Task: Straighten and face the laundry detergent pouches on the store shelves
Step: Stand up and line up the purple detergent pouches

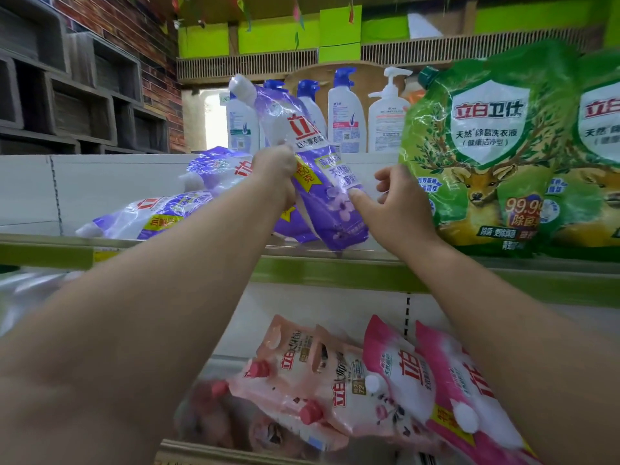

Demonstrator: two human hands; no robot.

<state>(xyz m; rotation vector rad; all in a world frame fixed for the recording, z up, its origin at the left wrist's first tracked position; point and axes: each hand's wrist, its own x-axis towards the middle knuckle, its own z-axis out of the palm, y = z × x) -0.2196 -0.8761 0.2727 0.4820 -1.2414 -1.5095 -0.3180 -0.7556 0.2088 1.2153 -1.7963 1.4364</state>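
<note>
The left hand (273, 172) is gripping a purple detergent pouch (312, 162), tilting it on the shelf edge (335, 255) left of the green deer-printed pouches (483, 146), while the right hand (399, 199) is touching it with relaxed fingers, apparently about to stand it upright, label forward.

Showing glossy, crinkled plastic film on the purple pouch (322, 169); gleaming likewise on the green pouches (479, 146) at three o'clock. Looking smooth, hard plastic: pump bottles (345, 112) at twelve. Appearing matt, rough: brick wall (134, 35) at ten.
</note>
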